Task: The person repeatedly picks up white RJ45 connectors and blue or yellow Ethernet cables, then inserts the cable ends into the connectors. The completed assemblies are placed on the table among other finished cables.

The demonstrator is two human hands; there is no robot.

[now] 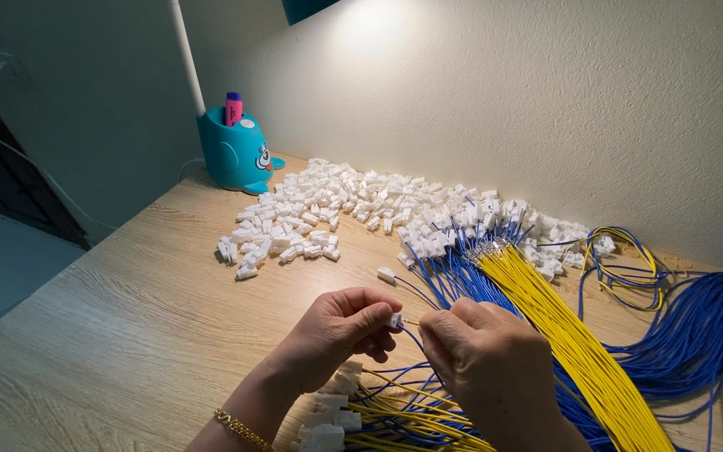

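Two hands meet: left hand [340,322] pinches a white plug [394,320], right hand [483,351] pinches a yellow wire [412,322], feeding it in; seating needs straight aim.

Between the fingertips of the left hand [340,326] a small connector [394,320] is showing plain white. The wire [412,322] pinched by the right hand [483,360] is looking yellow at its end, just beside the fingers. Beyond the fingers, the pile of connectors [361,209] is showing white all over. To the right of the fingers, one wire bundle [571,335] is glowing bright yellow and another wire bundle [696,326] is showing deep blue. Far beyond the left fingers, a pen holder [234,155] is showing teal with a cartoon face, and a marker [233,109] in it is looking pink with a purple cap. Under the fingers the table [127,318] is showing a pale wood grain. A gold bracelet [240,428] is shining on the left wrist.
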